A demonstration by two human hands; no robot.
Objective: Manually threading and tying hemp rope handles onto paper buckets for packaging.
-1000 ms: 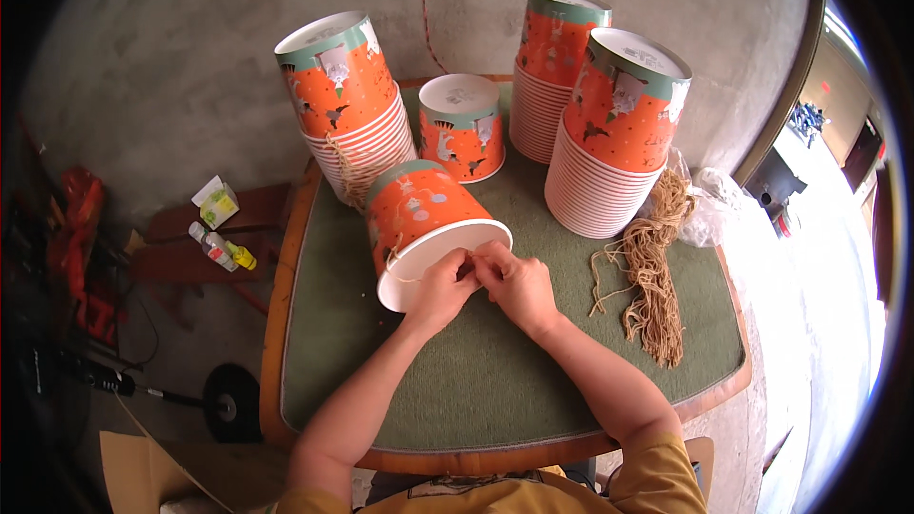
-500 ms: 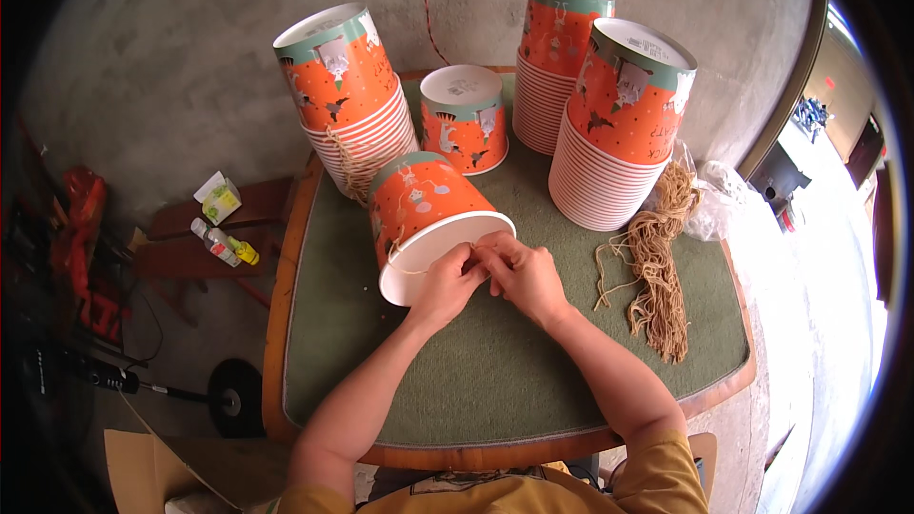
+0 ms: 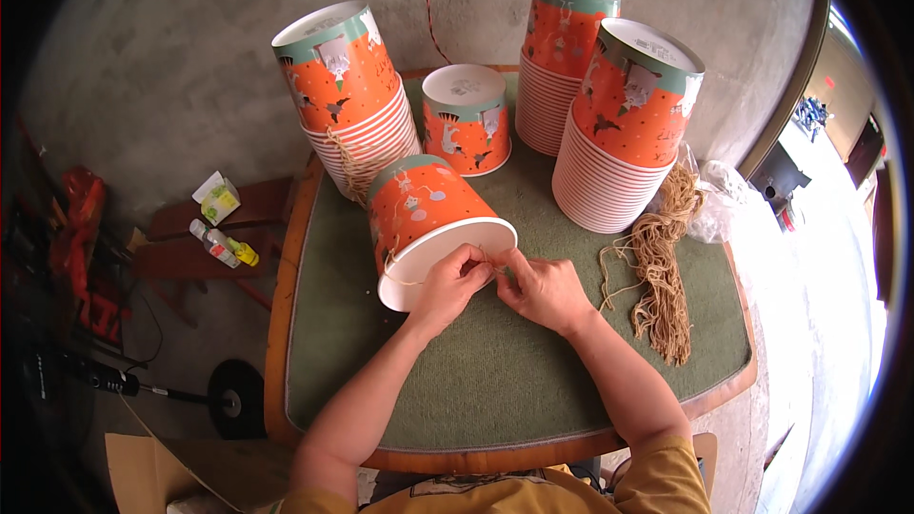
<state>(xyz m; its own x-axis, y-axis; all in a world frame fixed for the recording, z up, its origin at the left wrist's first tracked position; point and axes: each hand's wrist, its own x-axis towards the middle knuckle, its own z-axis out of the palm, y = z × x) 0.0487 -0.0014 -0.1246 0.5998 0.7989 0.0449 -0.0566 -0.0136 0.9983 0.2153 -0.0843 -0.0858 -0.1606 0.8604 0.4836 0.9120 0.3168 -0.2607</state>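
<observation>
Since the last look, the right hand (image 3: 545, 293) has moved a little to the right, so there is more room between the two hands now. The left hand (image 3: 446, 287) is in nearly the same spot.

From the head view, both hands are at the open mouth of an orange paper bucket (image 3: 433, 200). It lies on its side on the green-topped surface (image 3: 457, 400), with its white inside facing the person and its green end pointing away. A thin piece of twine (image 3: 407, 282) runs from the bucket's left side, across the mouth, to the left hand. The fingers of each hand are pinched together on the twine, and a short bit of it shows between them.

Just behind the bucket, to the left, is a tall bucket stack (image 3: 343, 86) with loose strands (image 3: 354, 171) hanging on its side. One upside-down bucket (image 3: 466, 133) stands behind too. On the right are a back stack (image 3: 562, 67) and a front stack (image 3: 619, 162). Near the front stack lie a tan twine bundle (image 3: 666, 295) and a clear plastic bag (image 3: 719, 205).
</observation>
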